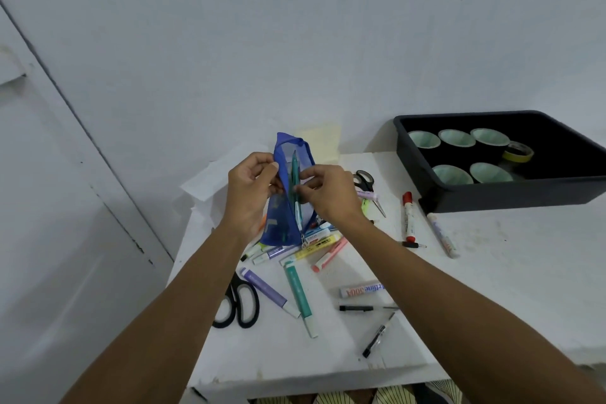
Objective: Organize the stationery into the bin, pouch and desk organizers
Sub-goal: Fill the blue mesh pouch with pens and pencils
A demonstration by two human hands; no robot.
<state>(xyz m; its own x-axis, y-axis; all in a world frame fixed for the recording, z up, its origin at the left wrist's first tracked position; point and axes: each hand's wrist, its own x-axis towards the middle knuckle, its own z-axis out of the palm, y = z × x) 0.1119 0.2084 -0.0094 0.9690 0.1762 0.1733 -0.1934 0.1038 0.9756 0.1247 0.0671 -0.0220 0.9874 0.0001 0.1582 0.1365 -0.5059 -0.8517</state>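
At centre above the counter (492, 272), left hand (249, 187) pinches the upright blue pouch (282, 223) open; right hand (328, 193) fingers pinch a teal pen (295, 174) half inside. Step: filling the pouch. Next move likely calls for seating the pen, then fetching the markers (314, 249) at 6 o'clock.
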